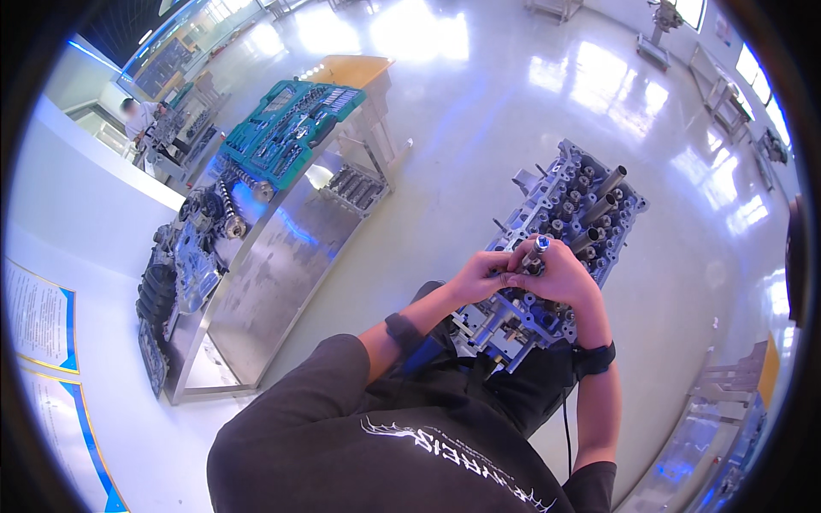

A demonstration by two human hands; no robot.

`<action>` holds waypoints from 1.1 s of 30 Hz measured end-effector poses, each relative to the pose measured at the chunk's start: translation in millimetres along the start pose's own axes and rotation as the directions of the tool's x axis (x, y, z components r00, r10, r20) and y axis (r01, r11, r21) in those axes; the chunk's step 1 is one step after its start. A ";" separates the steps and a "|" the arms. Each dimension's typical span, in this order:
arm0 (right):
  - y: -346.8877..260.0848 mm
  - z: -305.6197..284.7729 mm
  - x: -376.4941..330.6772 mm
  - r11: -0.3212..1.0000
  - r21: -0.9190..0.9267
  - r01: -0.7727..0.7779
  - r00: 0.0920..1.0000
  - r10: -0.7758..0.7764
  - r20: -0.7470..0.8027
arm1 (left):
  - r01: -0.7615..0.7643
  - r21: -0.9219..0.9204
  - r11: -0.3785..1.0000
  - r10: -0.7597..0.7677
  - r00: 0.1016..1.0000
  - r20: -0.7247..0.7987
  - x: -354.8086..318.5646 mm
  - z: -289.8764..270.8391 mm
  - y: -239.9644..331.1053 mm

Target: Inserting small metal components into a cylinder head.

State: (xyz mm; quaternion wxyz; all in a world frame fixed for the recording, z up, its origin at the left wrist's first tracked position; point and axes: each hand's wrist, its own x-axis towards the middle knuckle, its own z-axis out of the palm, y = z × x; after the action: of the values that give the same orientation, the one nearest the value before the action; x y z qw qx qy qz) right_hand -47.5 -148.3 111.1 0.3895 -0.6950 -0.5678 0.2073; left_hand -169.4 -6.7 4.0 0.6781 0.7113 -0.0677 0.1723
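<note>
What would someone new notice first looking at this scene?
Right of centre, both hands, the left hand and right hand, close around a small silvery cylindrical tool above a grey metal engine cylinder head studded with sockets. To the upper left, an open teal socket-set case lies on a shiny steel workbench, with dark engine parts at the bench's left end.

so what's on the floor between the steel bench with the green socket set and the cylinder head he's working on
Nothing: in the head view, only bare glossy floor separates the steel bench from the cylinder head.
</note>
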 end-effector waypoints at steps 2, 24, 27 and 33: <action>1.8 0.1 1.4 0.999 0.030 0.015 0.998 -0.017 0.057 | 0.015 -0.077 0.997 -0.015 1.000 -0.001 -2.8 0.5 -6.2; -6.1 1.4 -0.5 0.998 -0.055 -0.031 0.998 0.028 -0.065 | -0.061 0.254 0.965 0.071 0.997 -0.030 4.6 3.3 -2.2; -4.0 3.7 -0.4 0.995 -0.098 0.006 0.996 -0.014 -0.084 | -0.112 0.267 0.957 0.125 0.992 -0.032 4.9 2.8 -3.0; 0.2 5.3 -0.3 0.993 -0.111 0.037 0.996 -0.045 -0.071 | 0.109 0.155 0.982 -0.106 0.994 -0.030 -0.9 1.5 -8.2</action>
State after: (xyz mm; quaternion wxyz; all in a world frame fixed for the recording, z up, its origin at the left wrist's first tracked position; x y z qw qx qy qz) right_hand -51.4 -146.9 107.6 0.3755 -0.7106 -0.5778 0.1422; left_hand -167.3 -7.7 -4.1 0.6294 0.7629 -0.0081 0.1478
